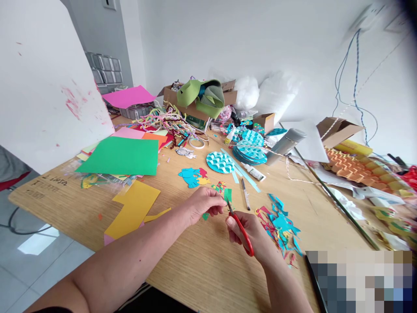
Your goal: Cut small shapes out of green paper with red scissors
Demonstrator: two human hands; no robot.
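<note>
My right hand (246,232) is closed on red-handled scissors (245,237), with the blades pointing away from me. A small piece of green paper (228,194) stands at the blade tips. My left hand (208,203) pinches this paper between thumb and fingers, close beside the blades. Just beyond lie blue fish-like paper cutouts (190,177), with red and yellow pieces beside them, and a heap of tiny coloured scraps (220,187). Blue paper offcuts (282,221) mixed with red and yellow strips lie right of my right hand. A pen (245,194) rests ahead of it.
Yellow paper (132,211) and a green sheet (122,155) lie at left. Blue wavy paper discs (220,162), a glue bottle (254,172) and a grey cylinder (289,143) stand farther back. Behind are pipe cleaners (166,119) and a cardboard box (171,95); orange folded paper (358,169) is at right.
</note>
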